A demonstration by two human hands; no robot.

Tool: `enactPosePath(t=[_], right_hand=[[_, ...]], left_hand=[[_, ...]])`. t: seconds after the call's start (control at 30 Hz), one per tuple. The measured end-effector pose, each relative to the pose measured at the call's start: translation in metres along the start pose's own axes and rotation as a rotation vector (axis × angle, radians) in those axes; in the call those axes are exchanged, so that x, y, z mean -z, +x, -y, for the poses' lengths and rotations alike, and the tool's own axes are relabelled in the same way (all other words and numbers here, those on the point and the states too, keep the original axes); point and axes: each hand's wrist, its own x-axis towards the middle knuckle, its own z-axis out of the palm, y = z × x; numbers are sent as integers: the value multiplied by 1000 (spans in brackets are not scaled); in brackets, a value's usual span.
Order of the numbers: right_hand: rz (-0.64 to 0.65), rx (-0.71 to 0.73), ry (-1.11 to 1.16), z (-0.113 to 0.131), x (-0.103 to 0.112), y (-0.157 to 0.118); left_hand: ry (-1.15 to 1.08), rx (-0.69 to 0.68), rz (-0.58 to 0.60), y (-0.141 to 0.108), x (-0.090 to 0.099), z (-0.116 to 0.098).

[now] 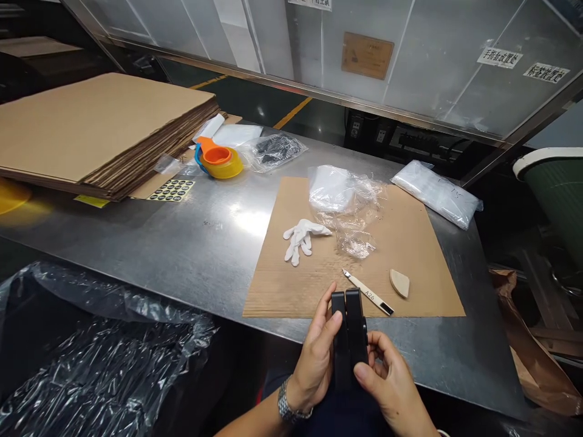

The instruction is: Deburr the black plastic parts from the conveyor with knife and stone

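Between my two hands, just off the table's near edge, is a black device [350,340] made of two long dark parts lying side by side; its exact kind I cannot make out. My left hand [316,352] is closed around its left part, thumb on top. My right hand [387,376] grips the lower right side with thumb and curled fingers. Beyond it on a cardboard sheet [273,285] lie a pale utility knife [368,292] marked A26, a beige wedge-shaped pad [399,283] and a white glove [303,238].
Crumpled clear plastic [357,243] and a white packet [332,188] lie on the cardboard. An orange-and-yellow tape dispenser [221,159] stands by stacked cardboard [113,133] at left. A wrapped bundle [437,191] rests at back right. Black plastic sheeting [91,358] fills the lower left.
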Motion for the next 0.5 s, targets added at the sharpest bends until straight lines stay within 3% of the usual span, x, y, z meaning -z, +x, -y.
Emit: enactPosePath(t=[0.17,0.37,0.5], right_hand=[[-101,56,-263,-2,5,1],[-590,424,-808,-6,36,15],[-760,543,-1051,-8,65,24]], left_hand=[[6,-24,31,3,3,1],[147,-105,-11,7,12,-5],[157,-125,-41,8,11,-7]])
